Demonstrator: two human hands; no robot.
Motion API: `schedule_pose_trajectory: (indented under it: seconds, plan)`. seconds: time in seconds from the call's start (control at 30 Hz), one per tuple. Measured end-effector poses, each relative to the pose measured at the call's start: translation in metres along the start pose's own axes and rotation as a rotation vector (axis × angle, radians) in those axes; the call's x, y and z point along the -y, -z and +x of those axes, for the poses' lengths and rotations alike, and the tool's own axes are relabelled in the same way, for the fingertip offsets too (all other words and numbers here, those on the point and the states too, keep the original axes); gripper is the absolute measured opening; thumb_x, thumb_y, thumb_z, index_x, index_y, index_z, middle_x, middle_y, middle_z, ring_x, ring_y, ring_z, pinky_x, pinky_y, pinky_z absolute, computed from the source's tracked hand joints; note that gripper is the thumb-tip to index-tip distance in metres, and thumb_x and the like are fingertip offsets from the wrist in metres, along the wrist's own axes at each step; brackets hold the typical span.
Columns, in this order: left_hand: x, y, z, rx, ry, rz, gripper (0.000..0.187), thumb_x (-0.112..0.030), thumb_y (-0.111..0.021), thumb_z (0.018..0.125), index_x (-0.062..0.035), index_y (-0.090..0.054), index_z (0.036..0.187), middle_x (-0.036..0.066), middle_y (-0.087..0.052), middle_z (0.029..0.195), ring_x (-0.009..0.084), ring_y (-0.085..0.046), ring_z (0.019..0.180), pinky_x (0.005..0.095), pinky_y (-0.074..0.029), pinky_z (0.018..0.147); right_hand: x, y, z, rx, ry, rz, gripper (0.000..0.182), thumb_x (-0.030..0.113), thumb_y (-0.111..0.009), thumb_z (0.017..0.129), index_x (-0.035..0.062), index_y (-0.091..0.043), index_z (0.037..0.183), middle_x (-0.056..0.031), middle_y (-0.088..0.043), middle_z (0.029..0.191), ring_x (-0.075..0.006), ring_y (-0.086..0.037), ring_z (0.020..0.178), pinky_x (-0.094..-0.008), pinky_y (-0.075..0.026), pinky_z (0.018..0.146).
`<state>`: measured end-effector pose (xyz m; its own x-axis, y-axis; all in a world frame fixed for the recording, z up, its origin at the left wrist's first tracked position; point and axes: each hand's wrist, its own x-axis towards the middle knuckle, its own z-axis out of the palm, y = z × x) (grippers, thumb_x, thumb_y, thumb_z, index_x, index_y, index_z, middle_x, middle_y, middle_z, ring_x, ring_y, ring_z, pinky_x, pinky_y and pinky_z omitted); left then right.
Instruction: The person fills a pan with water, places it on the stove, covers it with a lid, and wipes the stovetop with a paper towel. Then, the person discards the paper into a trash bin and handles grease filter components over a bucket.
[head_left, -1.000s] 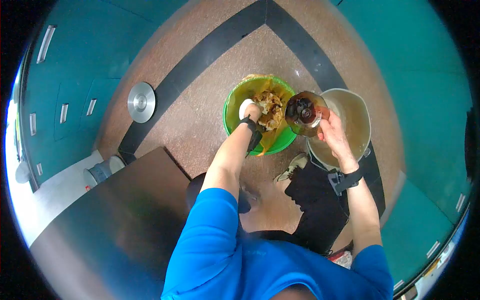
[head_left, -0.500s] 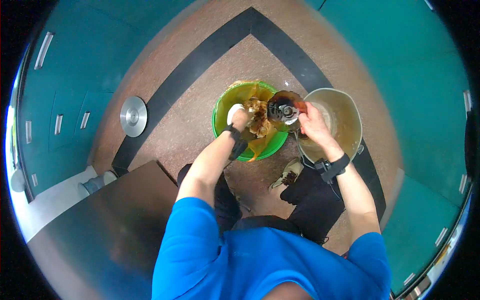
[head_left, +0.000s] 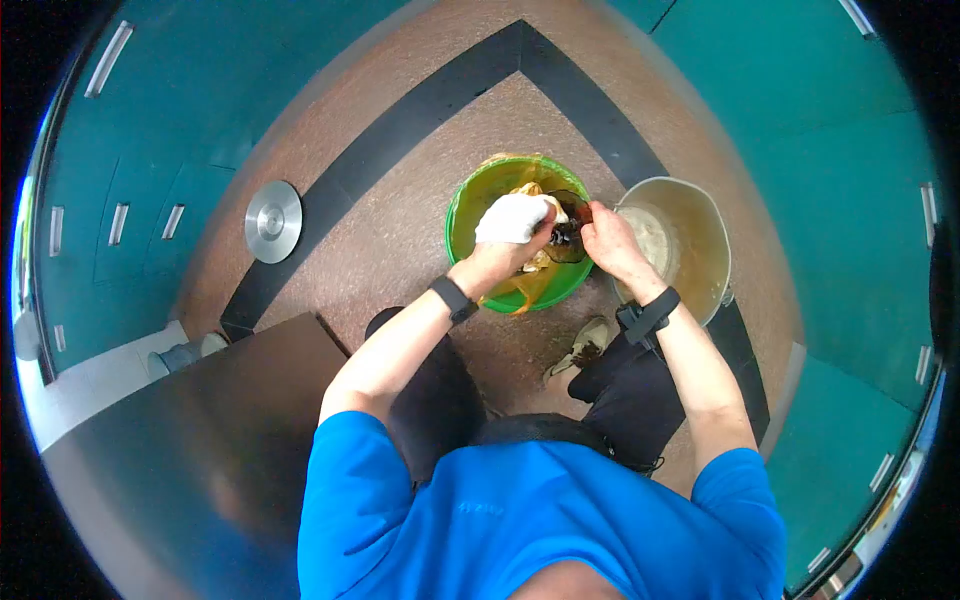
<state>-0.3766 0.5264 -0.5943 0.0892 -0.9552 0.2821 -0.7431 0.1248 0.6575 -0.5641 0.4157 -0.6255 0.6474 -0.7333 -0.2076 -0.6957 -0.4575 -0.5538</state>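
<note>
A dark brown, see-through bowl-like container (head_left: pixel 569 246) is tilted over the right part of a green bin (head_left: pixel 462 275). My right hand (head_left: pixel 612 241) is closed on its near-right edge; a shiny metal part showed at its centre earlier. My left hand (head_left: pixel 545 228) is at the container's mouth, closed, with a white cloth-like wad (head_left: pixel 510 218) over its fingers. The thumb shows, while the other fingertips are hidden. A yellowish bag (head_left: pixel 478 208) lines the bin, and pale brown scraps (head_left: pixel 530 188) partly show behind my left hand.
Beside the bin on the right stands a large metal pot (head_left: pixel 705 255). A round metal lid (head_left: pixel 273 222) lies on the floor to the left. My shoe (head_left: pixel 580 350) is just in front of the bin. Teal cabinets (head_left: pixel 800 130) flank the floor, with a dark surface (head_left: pixel 200 450) at lower left.
My left hand has risen from the scraps in the bin and moved right to the container, the white wad now over its fingers. The container has tipped and sits lower over the bin.
</note>
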Motion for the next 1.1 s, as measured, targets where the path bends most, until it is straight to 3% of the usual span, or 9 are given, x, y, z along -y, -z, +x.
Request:
schedule_pose_trajectory:
  seconds: [0.1,0.23,0.33,0.4,0.57,0.73,0.93,1.0,1.1]
  plan:
    - [0.019,-0.017,0.003,0.139,-0.101,0.133,0.011,-0.012,-0.069,0.089,-0.0098,-0.071,0.100,0.015,-0.070,0.088,0.0356,-0.069,0.086,0.0446,-0.054,0.074,0.005,-0.005,0.000,0.096,-0.008,-0.018,0.031,0.010,-0.054,0.092,-0.0092,-0.056,0.116,-0.0320,-0.068,0.097,-0.0463,-0.068,0.098,-0.0535,-0.054,0.088]
    - [0.024,-0.023,-0.013,0.043,-0.248,0.088,0.033,-0.004,-0.065,0.087,-0.0101,-0.069,0.120,0.014,-0.073,0.104,0.0357,-0.068,0.096,0.0442,-0.055,0.085,0.009,-0.009,0.001,0.130,-0.056,0.085,0.031,0.009,-0.054,0.092,-0.0088,-0.055,0.117,-0.0321,-0.068,0.096,-0.0478,-0.066,0.100,-0.0550,-0.053,0.089]
    - [0.025,-0.021,-0.013,0.141,-0.178,0.069,0.039,-0.004,-0.064,0.088,-0.0100,-0.067,0.127,0.014,-0.073,0.110,0.0367,-0.069,0.102,0.0437,-0.055,0.088,0.011,-0.007,-0.001,0.123,-0.074,0.167,0.029,0.007,-0.052,0.093,-0.0082,-0.054,0.118,-0.0298,-0.069,0.092,-0.0441,-0.070,0.087,-0.0531,-0.055,0.080]
    - [0.026,-0.021,-0.011,0.133,-0.173,0.053,0.038,-0.004,-0.063,0.089,-0.0097,-0.068,0.126,0.014,-0.073,0.110,0.0368,-0.069,0.102,0.0436,-0.055,0.087,0.016,-0.004,-0.004,0.169,-0.152,0.245,0.047,0.006,-0.043,0.096,-0.0060,-0.046,0.141,-0.0186,-0.067,0.083,-0.0231,-0.065,0.058,-0.0397,-0.055,0.057]
    - [0.033,-0.032,-0.010,0.331,0.354,-0.048,0.035,0.000,-0.062,0.089,-0.0120,-0.072,0.120,0.014,-0.075,0.105,0.0356,-0.071,0.101,0.0419,-0.056,0.087,0.018,-0.008,-0.009,0.086,-0.177,0.332,0.052,0.008,-0.041,0.096,-0.0040,-0.042,0.147,-0.0148,-0.065,0.076,-0.0221,-0.064,0.055,-0.0386,-0.054,0.055]
    - [0.035,-0.027,-0.019,0.285,0.129,0.016,0.043,0.007,-0.056,0.087,-0.0150,-0.073,0.120,0.015,-0.074,0.108,0.0351,-0.070,0.104,0.0406,-0.055,0.091,0.024,-0.004,-0.011,0.040,-0.177,0.364,0.051,0.009,-0.041,0.098,-0.0024,-0.040,0.148,-0.0123,-0.063,0.071,-0.0217,-0.063,0.053,-0.0378,-0.054,0.054]
    - [0.038,-0.031,-0.024,0.351,0.174,-0.112,0.045,0.010,-0.055,0.084,-0.0151,-0.073,0.117,0.014,-0.074,0.110,0.0346,-0.069,0.108,0.0401,-0.055,0.092,0.005,-0.023,-0.005,-0.081,0.040,0.232,0.041,0.008,-0.041,0.102,0.0020,-0.044,0.143,-0.0142,-0.065,0.073,-0.0223,-0.064,0.053,-0.0393,-0.054,0.053]
    - [0.044,-0.034,-0.024,0.349,0.168,-0.143,0.045,0.010,-0.055,0.083,-0.0157,-0.073,0.114,0.014,-0.074,0.110,0.0353,-0.069,0.106,0.0409,-0.055,0.090,0.009,-0.024,-0.008,-0.111,0.029,0.304,0.037,0.007,-0.046,0.098,0.0018,-0.050,0.135,-0.0292,-0.069,0.098,-0.0482,-0.066,0.096,-0.0549,-0.052,0.083]
    - [0.042,-0.029,-0.024,0.395,0.188,-0.194,0.040,0.007,-0.058,0.083,-0.0154,-0.074,0.112,0.013,-0.074,0.110,0.0352,-0.069,0.106,0.0413,-0.055,0.089,0.007,-0.029,-0.007,-0.113,0.031,0.319,0.039,0.008,-0.045,0.098,0.0027,-0.049,0.136,-0.0297,-0.068,0.101,-0.0470,-0.067,0.098,-0.0544,-0.052,0.085]
